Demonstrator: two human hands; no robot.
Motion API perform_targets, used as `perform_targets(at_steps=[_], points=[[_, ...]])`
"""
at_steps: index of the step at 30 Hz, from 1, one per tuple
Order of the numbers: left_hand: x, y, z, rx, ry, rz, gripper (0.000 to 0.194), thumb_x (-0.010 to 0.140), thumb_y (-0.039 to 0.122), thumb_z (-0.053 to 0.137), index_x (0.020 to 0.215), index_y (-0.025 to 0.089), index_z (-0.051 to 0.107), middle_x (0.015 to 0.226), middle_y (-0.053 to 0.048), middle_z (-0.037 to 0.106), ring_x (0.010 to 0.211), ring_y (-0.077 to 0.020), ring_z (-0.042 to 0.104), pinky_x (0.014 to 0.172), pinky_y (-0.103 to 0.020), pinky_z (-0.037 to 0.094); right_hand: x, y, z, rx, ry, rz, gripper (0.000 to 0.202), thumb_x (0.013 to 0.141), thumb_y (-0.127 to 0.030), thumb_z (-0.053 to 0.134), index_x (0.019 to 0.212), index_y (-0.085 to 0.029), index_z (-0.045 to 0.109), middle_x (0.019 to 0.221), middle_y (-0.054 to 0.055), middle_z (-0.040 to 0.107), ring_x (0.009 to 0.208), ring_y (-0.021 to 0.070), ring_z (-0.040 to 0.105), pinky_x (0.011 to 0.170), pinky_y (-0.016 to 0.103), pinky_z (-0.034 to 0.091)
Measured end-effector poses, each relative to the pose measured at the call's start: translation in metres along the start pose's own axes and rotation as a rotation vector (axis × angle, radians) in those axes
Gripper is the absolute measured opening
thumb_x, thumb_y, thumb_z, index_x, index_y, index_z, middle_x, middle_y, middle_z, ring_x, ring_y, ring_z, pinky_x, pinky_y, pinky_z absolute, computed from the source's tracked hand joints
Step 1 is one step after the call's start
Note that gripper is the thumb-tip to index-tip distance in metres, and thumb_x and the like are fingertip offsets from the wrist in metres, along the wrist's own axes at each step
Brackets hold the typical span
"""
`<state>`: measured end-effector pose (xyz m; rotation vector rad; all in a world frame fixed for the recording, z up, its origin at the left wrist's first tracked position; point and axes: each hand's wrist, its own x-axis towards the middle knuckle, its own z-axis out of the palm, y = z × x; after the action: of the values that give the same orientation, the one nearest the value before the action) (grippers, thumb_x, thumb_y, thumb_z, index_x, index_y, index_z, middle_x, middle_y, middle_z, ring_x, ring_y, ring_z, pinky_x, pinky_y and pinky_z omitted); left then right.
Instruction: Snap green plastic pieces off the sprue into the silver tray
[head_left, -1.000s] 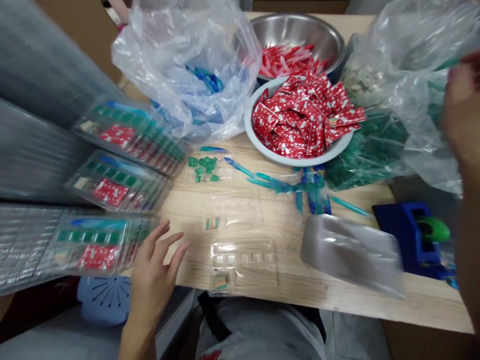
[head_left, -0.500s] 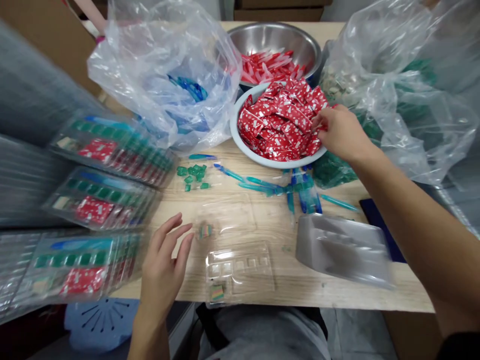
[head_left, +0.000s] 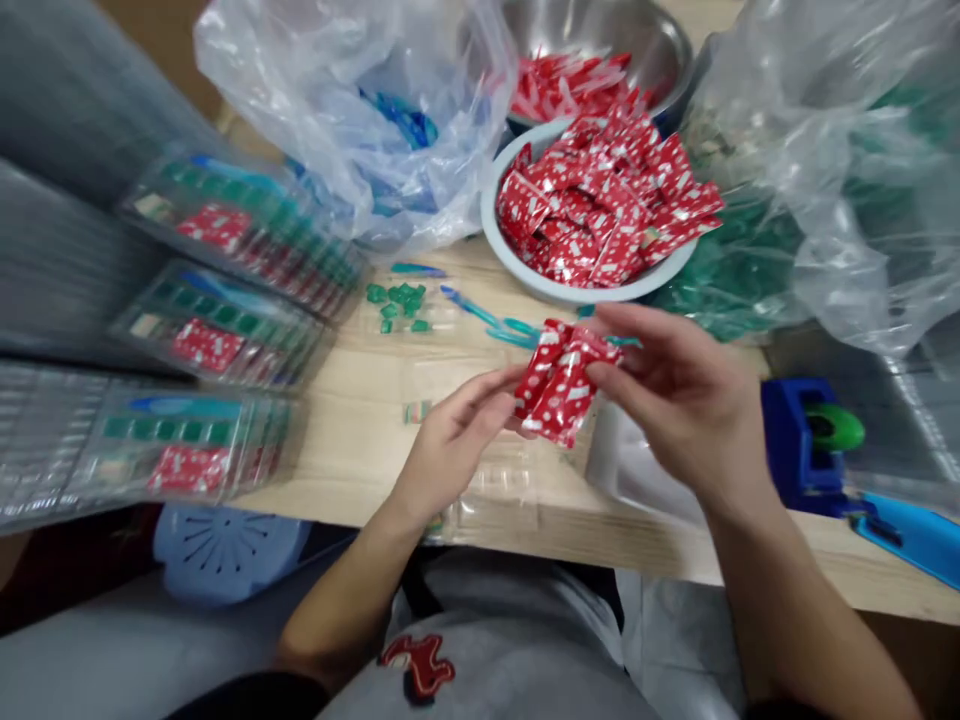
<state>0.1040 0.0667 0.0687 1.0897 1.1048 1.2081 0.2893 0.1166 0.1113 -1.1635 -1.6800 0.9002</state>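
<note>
Nearest you, at six o'clock, a clear tray [head_left: 499,497] lies on the tabletop [head_left: 341,450]. Just beyond it, your left hand [head_left: 450,440] pinches the left edge of the red packet [head_left: 562,388], fingers nearly closed; your right hand [head_left: 686,405] grips its right side between thumb and curled fingers. Whether it is one or a pair is unclear. Green pieces [head_left: 401,300] lie at ten o'clock; farther, at one, the pale bowl [head_left: 512,262] brims with red packets, the steel bowl [head_left: 664,50] behind.
</note>
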Motion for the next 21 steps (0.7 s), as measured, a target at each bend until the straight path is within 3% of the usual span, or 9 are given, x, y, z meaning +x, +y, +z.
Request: perform_targets(at_steps=[3, 7, 8, 10, 12, 13, 17, 21], points=[[-0.005, -0.002, -0.005, 0.001, 0.003, -0.066, 0.03, 0.087, 0.045, 0.067, 0.1, 0.018, 0.073, 0.094, -0.004, 0.075, 0.083, -0.016, 0.071, 0.076, -0.027, 0.059, -0.037, -0.003, 0.019, -0.046, -0.046, 0.018, 0.037, 0.085, -0.017, 0.067, 0.12, -0.03, 0.067, 0.11, 0.001, 0.073, 0.084, 0.0157, 0.071, 0.073, 0.033, 0.062], [-0.031, -0.007, -0.034, 0.336, 0.189, 0.038, 0.018, 0.093, 0.033, 0.061, 0.098, 0.02, 0.072, 0.095, -0.002, 0.073, 0.089, -0.0144, 0.068, 0.082, -0.027, 0.055, -0.06, 0.006, 0.025, -0.132, 0.002, 0.091, 0.026, 0.085, -0.015, 0.067, 0.105, -0.03, 0.073, 0.099, -0.001, 0.076, 0.082, 0.0161, 0.072, 0.075, 0.033, 0.061], [-0.041, -0.01, -0.04, 0.457, 0.164, 0.075, 0.018, 0.095, 0.03, 0.057, 0.099, 0.02, 0.071, 0.097, -0.002, 0.072, 0.092, -0.0143, 0.067, 0.083, -0.027, 0.054, -0.062, 0.007, 0.024, -0.156, 0.044, 0.115, 0.022, 0.085, -0.016, 0.068, 0.1, -0.03, 0.074, 0.096, -0.001, 0.076, 0.081, 0.0163, 0.072, 0.075, 0.033, 0.061], [-0.062, -0.017, -0.047, 0.717, -0.032, 0.152, 0.02, 0.099, 0.025, 0.05, 0.107, 0.02, 0.067, 0.1, -0.003, 0.071, 0.093, -0.0142, 0.066, 0.082, -0.028, 0.053, -0.065, 0.009, 0.022, -0.186, 0.131, 0.159, 0.017, 0.083, -0.017, 0.07, 0.095, -0.029, 0.074, 0.093, -0.001, 0.076, 0.079, 0.0165, 0.071, 0.073, 0.033, 0.06], [-0.081, -0.029, -0.047, 0.964, -0.211, 0.232, 0.02, 0.101, 0.022, 0.044, 0.11, 0.019, 0.062, 0.099, -0.004, 0.071, 0.089, -0.0149, 0.065, 0.077, -0.029, 0.052, -0.066, 0.009, 0.021, -0.17, 0.196, 0.188, 0.017, 0.083, -0.018, 0.07, 0.096, -0.029, 0.073, 0.091, -0.001, 0.075, 0.077, 0.0161, 0.07, 0.071, 0.032, 0.059], [-0.089, -0.036, -0.044, 1.032, -0.241, 0.262, 0.018, 0.1, 0.021, 0.045, 0.106, 0.018, 0.062, 0.094, -0.003, 0.071, 0.085, -0.0162, 0.064, 0.075, -0.03, 0.051, -0.065, 0.008, 0.022, -0.143, 0.217, 0.198, 0.019, 0.083, -0.018, 0.07, 0.098, -0.029, 0.072, 0.09, -0.001, 0.075, 0.076, 0.0156, 0.07, 0.069, 0.031, 0.059], [-0.105, -0.056, -0.032, 1.199, -0.234, 0.32, 0.013, 0.097, 0.017, 0.05, 0.099, 0.016, 0.063, 0.087, -0.006, 0.069, 0.08, -0.0214, 0.057, 0.073, -0.035, 0.044, -0.062, 0.012, 0.035, -0.066, 0.229, 0.196, 0.034, 0.082, -0.013, 0.066, 0.113, -0.029, 0.066, 0.095, 0.0, 0.07, 0.071, 0.0133, 0.068, 0.062, 0.027, 0.057], [-0.106, -0.061, -0.028, 1.319, -0.204, 0.334, 0.018, 0.096, 0.014, 0.049, 0.105, 0.014, 0.064, 0.096, -0.011, 0.066, 0.083, -0.0229, 0.053, 0.075, -0.036, 0.042, -0.055, 0.031, 0.063, -0.149, 0.057, 0.153, 0.025, 0.087, -0.012, 0.058, 0.109, -0.023, 0.066, 0.096, 0.003, 0.068, 0.078, 0.0146, 0.067, 0.068, 0.028, 0.056]])
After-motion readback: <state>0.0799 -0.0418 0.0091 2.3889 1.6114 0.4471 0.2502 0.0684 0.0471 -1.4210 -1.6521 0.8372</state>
